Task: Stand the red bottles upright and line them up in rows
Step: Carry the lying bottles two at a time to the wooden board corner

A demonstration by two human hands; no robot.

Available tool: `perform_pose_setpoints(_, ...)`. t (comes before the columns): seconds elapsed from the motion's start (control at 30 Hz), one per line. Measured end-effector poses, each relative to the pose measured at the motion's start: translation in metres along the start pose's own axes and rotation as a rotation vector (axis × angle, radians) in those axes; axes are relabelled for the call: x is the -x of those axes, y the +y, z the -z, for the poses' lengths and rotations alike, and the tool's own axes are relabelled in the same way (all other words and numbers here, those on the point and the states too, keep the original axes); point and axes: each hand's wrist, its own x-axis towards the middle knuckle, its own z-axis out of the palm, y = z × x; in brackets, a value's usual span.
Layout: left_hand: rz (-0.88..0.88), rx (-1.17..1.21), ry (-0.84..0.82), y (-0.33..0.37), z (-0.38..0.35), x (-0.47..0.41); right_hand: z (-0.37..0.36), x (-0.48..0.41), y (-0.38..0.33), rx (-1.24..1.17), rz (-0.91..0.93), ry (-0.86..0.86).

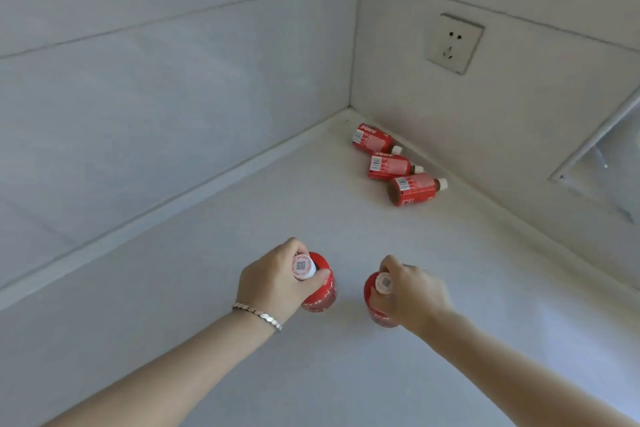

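Head view looks down on a white desk (311, 374) that runs into a corner of pale tiled walls (138, 80). On the right-hand wall sits a white power socket (454, 43), and lower right of it a metal-framed panel (595, 156) leans into view.

Two bare forearms reach in from the bottom edge. The left hand (273, 281), with a thin silver bracelet (258, 315) at the wrist, has its fingers (320, 279) wrapped tight round the shoulder of an upright red bottle (323, 295); the white cap with a printed code faces up. The right hand (412, 295) is closed the same way over the neck and top of a second upright red bottle (374, 308), standing near the first with a gap of bare desk between them.

Well apart from these, close to the corner, three more red bottles lie on their sides in a slanted line beside the right wall, white caps pointing toward it: the farthest (374, 139), the middle one (391, 166) touching it, and the nearest (414, 189).
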Motion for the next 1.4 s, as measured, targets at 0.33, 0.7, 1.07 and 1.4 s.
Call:
perform_pose_setpoints(0.33,0.498,-0.045,0.311,-0.205,0.183,0.205,-0.064,0.097,-0.303,-0.003,0.576,-0.129)
perform_pose_setpoints(0.7,0.901,-0.096,0.438,-0.423,0.306,0.482,-0.22,0.273,-0.555,0.122,0.796,-0.319)
perform_pose_setpoints(1.07,0.991,-0.072,0.378,-0.573,0.357,0.547,-0.31,0.368,-0.653,0.099,0.764,-0.394)
perform_pose_setpoints(1.4,0.983,-0.222,0.288,-0.624,0.372,0.518,-0.349,0.385,-0.687,0.017,0.744,-0.433)
